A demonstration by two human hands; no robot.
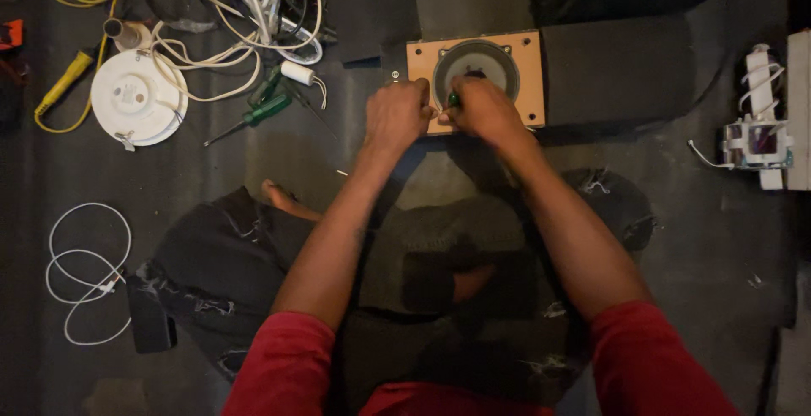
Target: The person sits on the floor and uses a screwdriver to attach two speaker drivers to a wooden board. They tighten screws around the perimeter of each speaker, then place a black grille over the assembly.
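The speaker box (507, 74) lies on its back on the far side of the floor, its light wooden front panel and round grey cone facing up, with its dark body going to the right. Both hands meet at the near left edge of this panel. The right hand (483, 110) is closed around a small green-handled tool (454, 100), probably a screwdriver, with the tip hidden under the fingers. The left hand (397, 114) is curled just beside it, and seems to pinch something thin and pale; I cannot tell exactly what. I think the tool can slip from the edge and tear the soft cone, because the tip works very near to it and the light is weak. On the left lie a green screwdriver (253, 117), a white round lamp fitting (135, 97) and tangled white cables (253, 2). The floor (718, 239) is dark and dusty, and the room is dim.
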